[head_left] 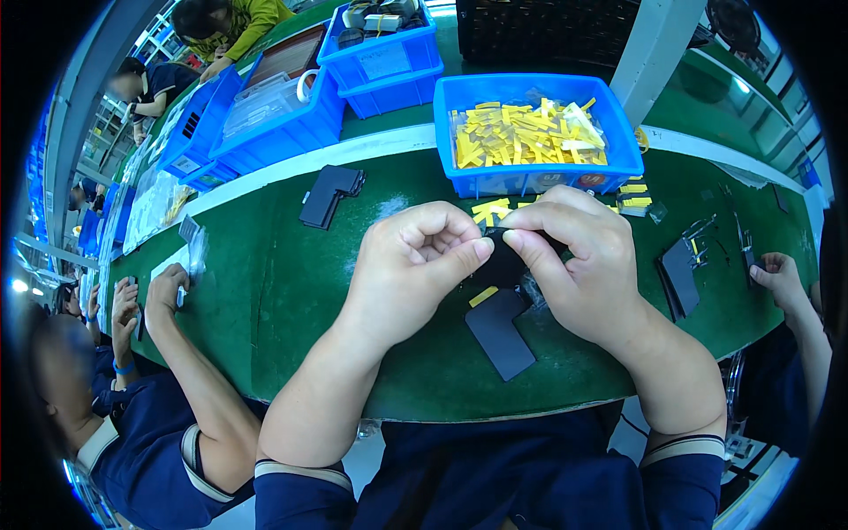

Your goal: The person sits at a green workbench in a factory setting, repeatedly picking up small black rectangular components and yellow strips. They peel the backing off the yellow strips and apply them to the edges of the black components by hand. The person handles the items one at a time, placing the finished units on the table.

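Both my hands are raised over the green table (291,309), close together. Thumb and fingers of my left hand (422,265) pinch the left side of a black flat piece (503,265). On the other side my right hand (579,256) pinches the same piece, its thumb next to my left thumb. Much of the piece is hidden behind the fingers, so its full shape does not show. Just below lies a dark grey L-shaped panel (501,336) with a yellow strip (482,297) at its upper end. Some clear film (533,291) sits beside it.
Beyond my hands stands a blue bin (539,87) full of yellow strips (521,137). More L-shaped panels (331,196) lie at the left, others (678,278) at the right. Co-workers' hands (166,287) work on the left, another (782,278) on the right. A white post (658,57) rises behind.
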A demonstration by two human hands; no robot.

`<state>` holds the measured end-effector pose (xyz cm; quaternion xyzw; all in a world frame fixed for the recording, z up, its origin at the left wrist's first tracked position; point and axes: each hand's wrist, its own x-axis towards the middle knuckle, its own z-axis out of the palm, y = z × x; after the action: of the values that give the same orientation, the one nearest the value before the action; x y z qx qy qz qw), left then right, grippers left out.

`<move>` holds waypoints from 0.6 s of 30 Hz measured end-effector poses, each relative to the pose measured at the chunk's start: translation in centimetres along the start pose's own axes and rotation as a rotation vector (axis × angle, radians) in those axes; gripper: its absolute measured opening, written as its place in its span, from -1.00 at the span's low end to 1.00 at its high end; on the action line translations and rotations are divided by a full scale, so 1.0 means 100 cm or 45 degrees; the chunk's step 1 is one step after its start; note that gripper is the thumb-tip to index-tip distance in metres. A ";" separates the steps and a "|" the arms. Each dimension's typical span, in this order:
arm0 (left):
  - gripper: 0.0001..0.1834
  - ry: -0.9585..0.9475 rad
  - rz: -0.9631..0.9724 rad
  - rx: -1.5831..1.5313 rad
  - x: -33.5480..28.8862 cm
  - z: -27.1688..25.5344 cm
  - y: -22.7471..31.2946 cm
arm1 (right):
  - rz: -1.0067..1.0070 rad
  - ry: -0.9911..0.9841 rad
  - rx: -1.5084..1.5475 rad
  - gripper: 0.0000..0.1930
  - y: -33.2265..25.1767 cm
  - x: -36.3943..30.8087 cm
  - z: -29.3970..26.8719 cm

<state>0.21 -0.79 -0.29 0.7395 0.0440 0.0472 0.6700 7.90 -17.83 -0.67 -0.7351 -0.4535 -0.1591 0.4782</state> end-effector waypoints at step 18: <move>-0.85 -0.155 -0.134 -0.254 0.006 -0.008 0.006 | -0.079 -0.031 0.024 -0.93 -0.002 0.002 -0.004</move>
<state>0.69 -0.01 0.38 0.6673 0.0370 -0.0289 0.7433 7.93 -18.03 -0.22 -0.7181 -0.4832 -0.1605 0.4744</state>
